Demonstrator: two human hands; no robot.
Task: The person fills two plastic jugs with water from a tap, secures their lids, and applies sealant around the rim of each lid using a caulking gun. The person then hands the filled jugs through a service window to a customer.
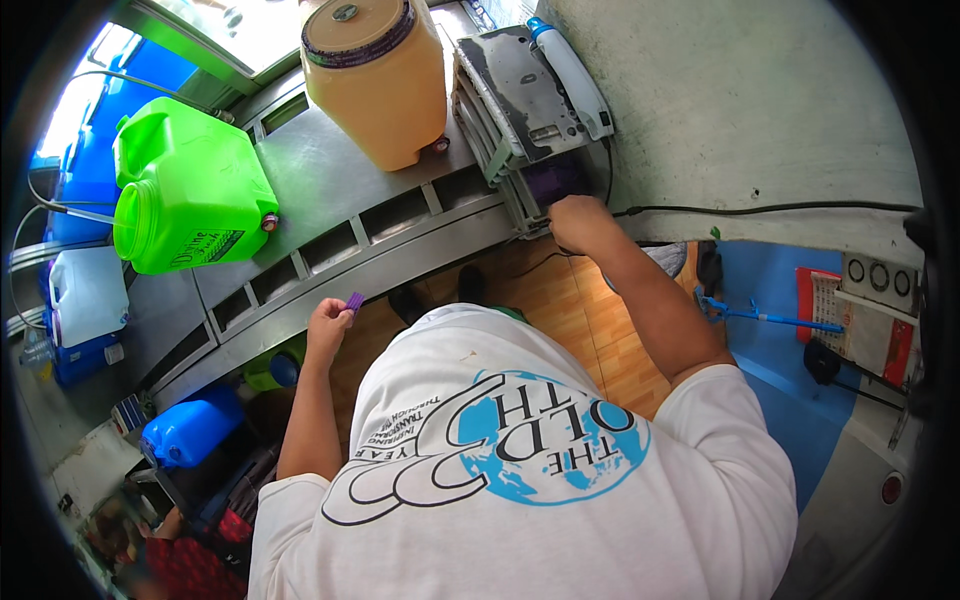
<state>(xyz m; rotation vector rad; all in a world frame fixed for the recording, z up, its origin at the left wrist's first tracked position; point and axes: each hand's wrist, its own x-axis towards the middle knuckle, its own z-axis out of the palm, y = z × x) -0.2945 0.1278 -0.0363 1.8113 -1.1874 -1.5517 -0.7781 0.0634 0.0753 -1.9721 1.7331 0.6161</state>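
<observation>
My left hand (pixel 325 328) pinches a small, flat purple strip with ridges (pixel 354 301) over the near side of the steel counter (pixel 290 165). With its fingers curled, my right hand (pixel 585 225) is at the counter's right end, below a metal stand (pixel 510 85). What its fingertips hold, if anything, is hidden. Just beyond that hand lies a dark purple bundle (pixel 555 178) in the shade under the stand. A white and blue handheld device with a cord (pixel 570 80) rests on the stand's top.
A large tan container (pixel 380 110) and a bright green jug (pixel 195 185) with a hose at its mouth stand on the counter. At left are a white jug (pixel 90 290) and a blue container (pixel 192 430). A black cable (pixel 760 207) runs along the right wall. Another person's red sleeve (pixel 195 560) shows lower left.
</observation>
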